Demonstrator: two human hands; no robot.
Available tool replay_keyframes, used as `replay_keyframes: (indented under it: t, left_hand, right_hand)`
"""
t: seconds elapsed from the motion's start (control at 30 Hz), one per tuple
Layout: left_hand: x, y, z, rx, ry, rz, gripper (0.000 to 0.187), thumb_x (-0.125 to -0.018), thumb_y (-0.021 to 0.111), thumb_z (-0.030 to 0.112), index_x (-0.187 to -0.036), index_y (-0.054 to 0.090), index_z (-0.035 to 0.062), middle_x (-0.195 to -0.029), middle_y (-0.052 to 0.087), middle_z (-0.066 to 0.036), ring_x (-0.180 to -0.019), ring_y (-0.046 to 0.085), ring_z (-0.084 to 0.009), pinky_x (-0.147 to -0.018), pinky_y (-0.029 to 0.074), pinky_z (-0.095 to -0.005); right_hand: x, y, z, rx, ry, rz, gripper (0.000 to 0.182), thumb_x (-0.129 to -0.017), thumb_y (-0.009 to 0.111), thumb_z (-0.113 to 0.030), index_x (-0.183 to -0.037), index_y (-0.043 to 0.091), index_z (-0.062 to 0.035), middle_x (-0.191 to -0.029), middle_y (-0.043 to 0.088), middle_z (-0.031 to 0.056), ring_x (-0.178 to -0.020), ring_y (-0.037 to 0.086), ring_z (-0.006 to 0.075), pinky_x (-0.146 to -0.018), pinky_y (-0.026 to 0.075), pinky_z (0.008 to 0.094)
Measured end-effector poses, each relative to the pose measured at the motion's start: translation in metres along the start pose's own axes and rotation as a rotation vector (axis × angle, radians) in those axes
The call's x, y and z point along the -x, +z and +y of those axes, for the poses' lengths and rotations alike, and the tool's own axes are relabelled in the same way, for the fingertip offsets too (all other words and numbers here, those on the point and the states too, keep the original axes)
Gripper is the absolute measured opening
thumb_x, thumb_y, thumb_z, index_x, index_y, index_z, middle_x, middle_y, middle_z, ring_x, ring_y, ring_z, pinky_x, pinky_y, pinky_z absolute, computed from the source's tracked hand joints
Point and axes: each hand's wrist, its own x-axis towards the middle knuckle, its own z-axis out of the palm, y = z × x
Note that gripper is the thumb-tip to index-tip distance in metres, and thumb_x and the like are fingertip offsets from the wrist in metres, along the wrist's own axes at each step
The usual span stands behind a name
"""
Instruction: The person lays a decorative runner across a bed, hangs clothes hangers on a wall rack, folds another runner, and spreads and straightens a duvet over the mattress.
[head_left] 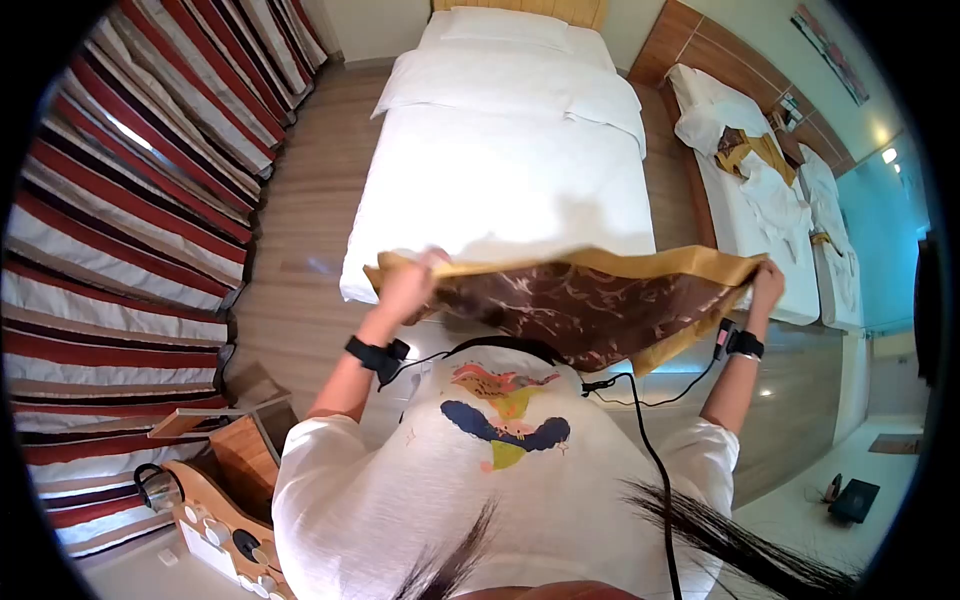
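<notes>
A brown patterned bed runner (590, 300) with a gold border stretches between my two hands at the foot of the white bed (500, 190). My left hand (410, 285) is closed on its left end, slightly blurred. Its right end is gripped by my right hand (768, 287), fingers wrapped round the gold edge. The cloth sags in the middle, and its lower part hangs close to my shirt. A white duvet (500, 85) lies folded back near the pillow (505, 27).
Striped curtains (130, 250) hang along the left. At lower left stands a wooden chair (245, 455) by a table with a glass kettle (160, 488) and cups. On the right, a second bed (740, 220) carries rumpled linen and another brown-and-gold cloth (765, 158). A black cable (655, 460) runs down my front.
</notes>
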Motion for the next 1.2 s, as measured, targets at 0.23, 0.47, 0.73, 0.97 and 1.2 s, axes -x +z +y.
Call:
replay_keyframes:
  t: [0.23,0.47,0.73,0.97,1.2]
  left_hand:
    - [0.012,0.027,0.047,0.156,0.061,-0.461,0.031,-0.079,0.041,0.026,-0.073,0.052,-0.0016,-0.061,0.049,-0.021,-0.06,0.047,-0.0366,-0.056,0.038,-0.0384]
    - [-0.009,0.012,0.032,0.7,-0.017,-0.156,0.032,-0.083,0.037,0.027,-0.072,0.048,-0.0014,-0.052,0.041,0.001,-0.051,0.035,-0.0066,-0.047,0.034,-0.0232]
    - [-0.019,-0.067,0.063,0.934,-0.052,0.288,0.034,-0.084,0.037,0.029,-0.07,0.051,0.0008,-0.059,0.047,0.002,-0.053,0.04,-0.0041,-0.048,0.034,-0.0189]
    - [-0.013,-0.052,0.079,1.273,-0.254,0.232,0.033,-0.081,0.041,0.033,-0.076,0.053,0.0025,-0.06,0.046,0.002,-0.054,0.043,-0.0045,-0.05,0.037,-0.0177]
    - [0.001,-0.039,0.067,1.286,-0.042,0.011,0.031,-0.079,0.045,0.028,-0.09,0.049,-0.0012,-0.079,0.053,-0.005,-0.066,0.049,-0.0133,-0.06,0.038,-0.0253]
  right_hand:
    - [0.098,0.096,-0.194,-0.78,-0.023,-0.63,0.015,-0.073,0.046,-0.006,-0.081,0.057,0.0012,-0.073,0.055,0.0036,-0.067,0.05,0.0094,-0.06,0.039,0.0204]
    - [0.198,0.061,-0.338,-1.03,-0.714,-1.059,0.039,-0.072,0.052,-0.01,-0.108,0.039,-0.0047,-0.101,0.042,0.0061,-0.088,0.04,0.0139,-0.076,0.032,0.0242]
    - [0.242,0.113,-0.285,-0.675,-0.512,-1.071,0.032,-0.066,0.061,-0.016,-0.084,0.038,-0.0032,-0.072,0.041,0.003,-0.06,0.042,0.0104,-0.053,0.037,0.0213]
    - [0.262,0.132,-0.284,-0.768,-0.505,-0.905,0.066,-0.06,0.065,-0.019,-0.108,0.025,0.0003,-0.099,0.037,0.0144,-0.092,0.041,0.0231,-0.08,0.034,0.03]
    - [0.26,0.146,-0.28,-0.824,-0.352,-0.651,0.024,-0.062,0.037,0.005,-0.083,0.046,0.0007,-0.069,0.05,0.0135,-0.065,0.052,0.0223,-0.06,0.041,0.029]
